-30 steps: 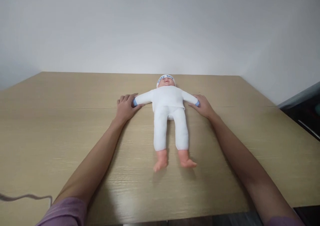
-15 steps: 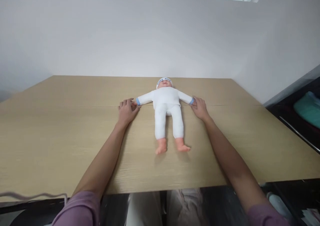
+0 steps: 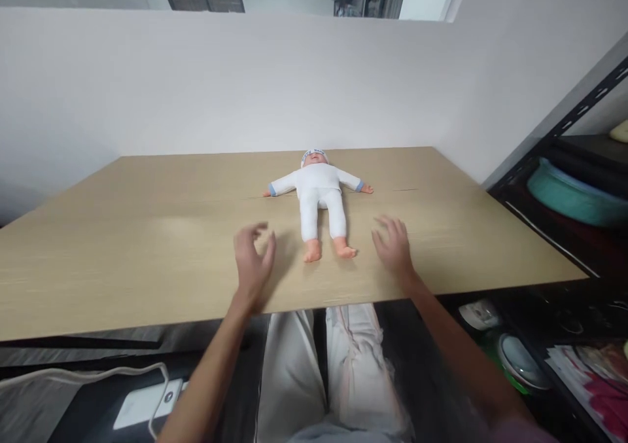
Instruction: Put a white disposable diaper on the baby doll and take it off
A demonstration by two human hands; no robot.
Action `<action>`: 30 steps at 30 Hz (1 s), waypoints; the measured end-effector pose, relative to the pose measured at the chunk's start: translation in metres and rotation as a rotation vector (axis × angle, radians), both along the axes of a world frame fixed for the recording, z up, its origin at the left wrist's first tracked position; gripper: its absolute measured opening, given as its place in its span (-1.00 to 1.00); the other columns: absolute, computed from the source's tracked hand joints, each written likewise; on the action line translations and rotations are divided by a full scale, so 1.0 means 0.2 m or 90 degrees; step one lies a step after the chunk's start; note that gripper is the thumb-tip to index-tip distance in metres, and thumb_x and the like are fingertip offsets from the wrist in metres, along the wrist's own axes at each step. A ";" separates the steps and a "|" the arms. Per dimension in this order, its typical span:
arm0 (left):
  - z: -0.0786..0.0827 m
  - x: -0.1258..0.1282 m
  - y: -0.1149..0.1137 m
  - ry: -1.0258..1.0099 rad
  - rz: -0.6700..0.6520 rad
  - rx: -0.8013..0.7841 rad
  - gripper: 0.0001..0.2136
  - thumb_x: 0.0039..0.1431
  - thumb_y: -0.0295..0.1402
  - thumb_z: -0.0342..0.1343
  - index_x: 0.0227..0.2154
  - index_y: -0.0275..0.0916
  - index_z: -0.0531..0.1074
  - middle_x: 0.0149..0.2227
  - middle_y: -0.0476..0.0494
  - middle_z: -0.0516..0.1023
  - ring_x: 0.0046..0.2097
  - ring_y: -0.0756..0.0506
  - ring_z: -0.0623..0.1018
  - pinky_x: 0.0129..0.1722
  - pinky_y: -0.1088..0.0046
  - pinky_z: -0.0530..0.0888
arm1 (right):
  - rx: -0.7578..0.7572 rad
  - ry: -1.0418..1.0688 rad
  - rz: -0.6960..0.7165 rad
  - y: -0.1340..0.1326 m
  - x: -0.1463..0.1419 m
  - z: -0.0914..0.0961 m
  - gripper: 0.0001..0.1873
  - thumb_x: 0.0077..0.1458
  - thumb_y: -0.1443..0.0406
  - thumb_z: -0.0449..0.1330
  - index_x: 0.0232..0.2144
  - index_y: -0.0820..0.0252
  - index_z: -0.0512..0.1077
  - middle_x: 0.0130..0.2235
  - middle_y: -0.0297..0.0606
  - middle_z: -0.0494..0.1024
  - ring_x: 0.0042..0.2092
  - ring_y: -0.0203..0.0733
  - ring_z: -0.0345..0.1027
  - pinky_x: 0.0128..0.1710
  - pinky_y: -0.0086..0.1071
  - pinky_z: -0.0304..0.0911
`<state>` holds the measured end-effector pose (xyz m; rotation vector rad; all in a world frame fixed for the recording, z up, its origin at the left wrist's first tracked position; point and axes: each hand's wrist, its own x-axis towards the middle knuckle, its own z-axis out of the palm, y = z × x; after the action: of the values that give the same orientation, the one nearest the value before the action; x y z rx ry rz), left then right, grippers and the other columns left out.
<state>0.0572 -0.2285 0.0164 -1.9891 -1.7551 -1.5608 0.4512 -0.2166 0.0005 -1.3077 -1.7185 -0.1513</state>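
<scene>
A baby doll (image 3: 318,182) lies on its back on the wooden table (image 3: 176,253), head toward the wall and bare feet toward me. It wears a white outfit with blue cuffs and a white headband with dark lettering; its arms are spread out sideways. My left hand (image 3: 254,260) hovers over the table to the left of the doll's feet, fingers curved and apart, holding nothing. To the right of the feet is my right hand (image 3: 393,245), slightly blurred, also with its fingers apart and nothing in them. Neither hand touches the doll.
A pale wall (image 3: 275,83) rises behind the table. On the right, a black shelf holds a teal basin (image 3: 574,194), with papers and other items lower down. Below the table at left lie a white device (image 3: 147,404) and a cable (image 3: 83,376). My legs are under the front edge.
Both hands have let go of the doll's hands and drawn back toward me, lifting off the table. The view has shifted back and tilted down. The doll still lies with its arms spread.
</scene>
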 end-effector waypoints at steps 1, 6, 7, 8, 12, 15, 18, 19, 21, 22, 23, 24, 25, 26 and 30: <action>-0.07 0.03 -0.19 -0.021 -0.012 0.038 -0.79 0.43 -0.24 0.14 0.01 -0.19 0.50 -0.02 -0.29 0.65 -0.02 -0.26 0.60 0.10 0.08 0.51 | 0.029 0.014 0.016 -0.19 0.01 -0.05 -0.66 0.40 0.26 0.17 0.17 0.06 0.48 0.07 -0.01 0.64 0.13 0.18 0.53 0.19 0.22 0.46; -0.58 0.27 -1.07 -0.088 -0.298 -0.143 -0.92 0.34 -0.20 0.22 -0.20 0.00 0.58 -0.29 -0.13 0.67 -0.28 -0.25 0.61 -0.21 0.14 0.54 | -0.105 0.084 0.147 -1.10 0.03 -0.54 -0.72 0.32 0.22 0.22 -0.01 -0.36 0.55 -0.24 -0.26 0.69 -0.25 0.22 0.66 -0.23 0.19 0.63; -0.65 0.33 -1.17 -0.163 -0.267 -0.292 -0.87 0.38 -0.16 0.20 -0.13 -0.01 0.58 -0.19 -0.18 0.69 -0.16 -0.30 0.65 -0.11 0.10 0.57 | -0.202 0.144 0.083 -1.22 0.02 -0.64 -0.81 0.35 0.13 0.20 -0.06 -0.31 0.57 -0.21 -0.23 0.71 -0.20 0.24 0.68 -0.20 0.19 0.64; -0.71 0.39 -1.25 -0.241 -0.233 -0.410 -0.79 0.42 -0.09 0.16 -0.07 -0.02 0.57 -0.11 -0.21 0.69 -0.08 -0.32 0.66 -0.03 0.07 0.57 | -0.325 0.208 0.013 -1.31 0.01 -0.73 -0.78 0.40 0.05 0.16 -0.03 -0.22 0.57 -0.10 -0.18 0.73 -0.07 0.24 0.70 -0.05 0.20 0.64; -0.78 0.60 -1.29 -0.438 -0.216 -0.636 -0.50 0.34 0.24 0.16 -0.05 -0.11 0.54 -0.06 -0.20 0.65 0.00 -0.33 0.62 0.16 0.07 0.50 | -0.564 0.395 -0.133 -1.44 -0.06 -0.91 -0.21 0.23 -0.43 0.05 -0.01 0.02 0.58 0.08 -0.02 0.73 0.17 0.25 0.61 0.23 0.11 0.50; -0.76 0.71 -1.18 -0.574 -0.316 -0.692 -0.38 0.10 0.35 0.33 -0.20 -0.18 0.56 -0.13 -0.17 0.64 0.06 -0.32 0.59 0.27 0.13 0.42 | -0.611 0.464 -0.095 -1.38 -0.09 -0.87 -0.11 0.08 -0.51 0.14 0.01 0.03 0.59 0.10 -0.05 0.72 0.19 0.24 0.58 0.28 0.06 0.43; -0.72 0.81 -1.10 -0.687 -0.373 -0.763 -0.31 -0.17 0.35 0.49 -0.32 -0.22 0.55 -0.22 -0.19 0.67 0.06 -0.34 0.62 0.29 0.12 0.43 | -0.619 0.520 0.005 -1.28 -0.11 -0.75 -0.17 0.00 -0.48 0.28 -0.15 0.07 0.59 -0.05 -0.12 0.74 0.10 0.19 0.60 0.22 0.00 0.45; -0.70 0.83 -1.09 -0.705 -0.383 -0.783 -0.30 -0.19 0.34 0.51 -0.30 -0.24 0.56 -0.22 -0.23 0.69 0.04 -0.36 0.65 0.27 0.11 0.46 | -0.628 0.538 0.046 -1.25 -0.12 -0.70 -0.19 -0.04 -0.47 0.33 -0.21 0.09 0.59 -0.10 -0.13 0.74 0.06 0.18 0.61 0.19 -0.01 0.47; -0.63 0.85 -1.10 -0.735 -0.408 -0.822 -0.29 -0.15 0.29 0.51 -0.21 -0.28 0.61 -0.17 -0.33 0.73 0.02 -0.38 0.70 0.22 0.08 0.53 | -0.650 0.589 0.113 -1.23 -0.16 -0.59 -0.20 -0.10 -0.43 0.41 -0.24 0.13 0.58 -0.15 -0.12 0.73 0.00 0.19 0.63 0.11 0.00 0.51; -0.57 0.85 -1.13 -0.755 -0.415 -0.841 -0.30 -0.11 0.25 0.52 -0.16 -0.30 0.62 -0.14 -0.39 0.74 0.02 -0.39 0.72 0.21 0.07 0.55 | -0.655 0.616 0.139 -1.23 -0.18 -0.53 -0.20 -0.10 -0.39 0.45 -0.21 0.16 0.58 -0.13 -0.10 0.74 0.01 0.20 0.63 0.10 0.01 0.52; -0.50 0.84 -1.16 -0.774 -0.418 -0.849 -0.31 -0.07 0.20 0.53 -0.10 -0.32 0.63 -0.09 -0.43 0.75 0.03 -0.40 0.73 0.22 0.06 0.56 | -0.651 0.644 0.157 -1.26 -0.19 -0.45 -0.20 -0.09 -0.35 0.48 -0.15 0.17 0.59 -0.08 -0.06 0.74 0.03 0.21 0.63 0.11 0.02 0.53; -0.42 0.83 -1.21 -0.787 -0.415 -0.840 -0.32 -0.03 0.14 0.54 -0.03 -0.32 0.63 -0.04 -0.44 0.75 0.07 -0.41 0.73 0.24 0.06 0.56 | -0.636 0.666 0.169 -1.29 -0.21 -0.37 -0.21 -0.07 -0.31 0.51 -0.09 0.18 0.60 -0.01 -0.03 0.74 0.08 0.23 0.63 0.14 0.03 0.52; -0.33 0.81 -1.26 -0.791 -0.409 -0.816 -0.33 0.01 0.09 0.54 0.05 -0.31 0.62 0.02 -0.44 0.75 0.12 -0.41 0.72 0.27 0.06 0.55 | -0.615 0.682 0.180 -1.34 -0.22 -0.28 -0.22 -0.02 -0.26 0.52 0.00 0.17 0.59 0.08 -0.01 0.72 0.14 0.24 0.61 0.19 0.03 0.50; -0.23 0.78 -1.32 -0.777 -0.409 -0.772 -0.33 0.06 0.04 0.54 0.13 -0.28 0.61 0.08 -0.41 0.73 0.19 -0.40 0.69 0.30 0.07 0.53 | -0.591 0.697 0.184 -1.40 -0.23 -0.18 -0.23 0.03 -0.21 0.53 0.10 0.13 0.58 0.15 -0.02 0.69 0.20 0.23 0.58 0.23 0.03 0.49; 0.09 0.71 -1.49 -0.661 -0.457 -0.597 -0.38 0.20 0.02 0.47 0.22 -0.20 0.58 0.24 -0.31 0.67 0.30 -0.40 0.61 0.32 0.11 0.54 | -0.525 0.674 0.244 -1.59 -0.27 0.15 -0.28 0.21 -0.04 0.49 0.31 0.04 0.48 0.26 -0.09 0.63 0.28 0.15 0.54 0.28 -0.04 0.48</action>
<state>0.1995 -0.5260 0.0343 -2.6384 -2.6762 -2.7165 0.3975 -0.5344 0.0307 -1.1879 -1.0266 1.3534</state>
